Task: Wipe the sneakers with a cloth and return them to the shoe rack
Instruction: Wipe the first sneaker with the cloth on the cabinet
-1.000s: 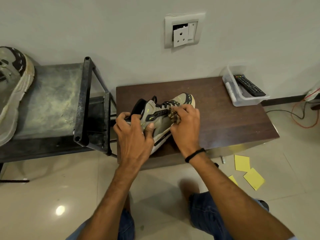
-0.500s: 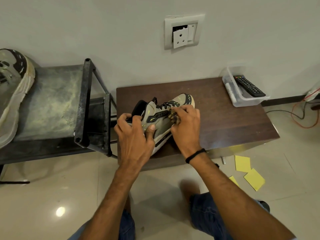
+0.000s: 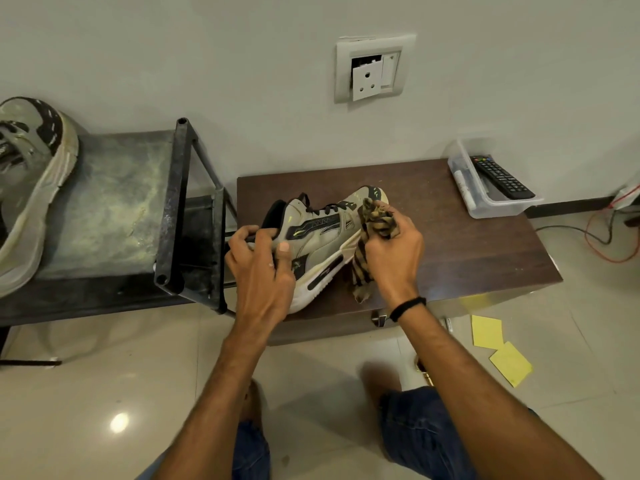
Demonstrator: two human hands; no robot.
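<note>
A beige and black sneaker (image 3: pixel 323 237) lies tilted on its side on the low brown table (image 3: pixel 467 244). My left hand (image 3: pixel 261 268) grips its heel end. My right hand (image 3: pixel 394 251) holds a crumpled brown striped cloth (image 3: pixel 377 221) against the toe area, and a tail of the cloth hangs down to the table. The matching sneaker (image 3: pixel 31 188) rests on the top shelf of the dark metal shoe rack (image 3: pixel 114 209) at the left.
A clear plastic tub (image 3: pixel 485 199) with a remote stands at the table's back right. Yellow paper notes (image 3: pixel 498 351) lie on the tiled floor. Cables (image 3: pixel 602 237) trail at the right. A broken wall socket (image 3: pixel 374 69) is above. My knees are below.
My right hand has slid with the cloth from the laces toward the toe, and more of the cloth now shows. The left hand keeps its grip on the heel.
</note>
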